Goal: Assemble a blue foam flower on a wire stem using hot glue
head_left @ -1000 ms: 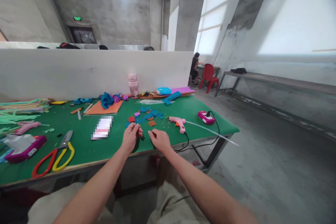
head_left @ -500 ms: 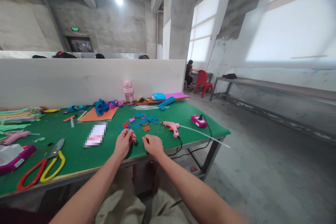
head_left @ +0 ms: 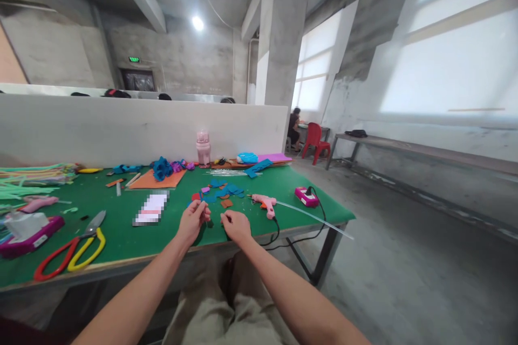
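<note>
Pinching small dark piece (head_left: 209, 222) between both hands' fingers (head_left: 203, 212)

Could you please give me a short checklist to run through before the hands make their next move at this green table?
1. Left hand pinching something small: cannot tell what, too small.
2. Right hand closed beside it, grip contents: cannot tell.
3. Hands apart, not overlapping: ok.
4. Pink glue gun lying on the green table, clear of the right hand: ok.
5. Foam pieces just beyond the hands: ok.
6. Scissors lying apart from the left hand: ok.
</note>
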`<state>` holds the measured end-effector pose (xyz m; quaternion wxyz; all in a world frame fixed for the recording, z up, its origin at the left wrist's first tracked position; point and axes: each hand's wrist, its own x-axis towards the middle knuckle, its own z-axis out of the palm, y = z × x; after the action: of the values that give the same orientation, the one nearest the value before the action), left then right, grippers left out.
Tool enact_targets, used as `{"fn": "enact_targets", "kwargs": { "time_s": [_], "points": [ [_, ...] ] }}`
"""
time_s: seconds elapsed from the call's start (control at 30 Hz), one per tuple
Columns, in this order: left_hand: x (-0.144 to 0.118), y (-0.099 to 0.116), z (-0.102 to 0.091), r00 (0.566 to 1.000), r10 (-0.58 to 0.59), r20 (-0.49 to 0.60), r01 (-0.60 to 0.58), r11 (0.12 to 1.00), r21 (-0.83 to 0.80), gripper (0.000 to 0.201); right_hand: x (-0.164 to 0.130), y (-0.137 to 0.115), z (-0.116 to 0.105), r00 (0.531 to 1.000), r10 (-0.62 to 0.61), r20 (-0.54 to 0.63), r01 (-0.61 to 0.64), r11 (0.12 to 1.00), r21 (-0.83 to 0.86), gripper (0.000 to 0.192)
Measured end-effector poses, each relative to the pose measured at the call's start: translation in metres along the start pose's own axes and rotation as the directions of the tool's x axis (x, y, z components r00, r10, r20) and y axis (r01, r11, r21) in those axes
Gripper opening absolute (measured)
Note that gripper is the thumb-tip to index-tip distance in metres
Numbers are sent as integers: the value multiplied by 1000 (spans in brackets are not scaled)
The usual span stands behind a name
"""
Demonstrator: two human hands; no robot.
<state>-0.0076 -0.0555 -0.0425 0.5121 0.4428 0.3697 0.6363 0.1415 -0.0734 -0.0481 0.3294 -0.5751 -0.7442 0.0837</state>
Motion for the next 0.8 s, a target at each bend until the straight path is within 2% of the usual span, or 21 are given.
{"fn": "enact_targets", "kwargs": {
  "time_s": [0.23,0.3,0.4,0.47,0.57,0.7,0.8],
  "points": [
    [-5,1,-3,999,-48,4,48,997,-63,26,1,4,0,1000,6,2,-6,987,161,31],
    [-5,2,-4,995,-94,15,95,994,-60,26,0,5,-1,1000,-1,8,-1,981,194,31],
    [4,8,1,973,-224,53,223,974,24,29,-1,6,0,1000,-15,1,14,974,226,33],
    [16,16,10,962,-263,71,255,962,102,31,0,6,0,1000,-18,2,17,969,246,33],
    [41,30,29,973,-200,113,175,964,198,32,0,6,2,1000,-2,8,0,962,273,32],
    [81,46,52,982,-44,183,1,973,229,30,-1,9,4,999,38,25,-44,946,321,33],
    [107,52,59,976,66,206,-119,959,258,29,1,7,1,991,69,111,-108,913,393,31]
  ]
}}
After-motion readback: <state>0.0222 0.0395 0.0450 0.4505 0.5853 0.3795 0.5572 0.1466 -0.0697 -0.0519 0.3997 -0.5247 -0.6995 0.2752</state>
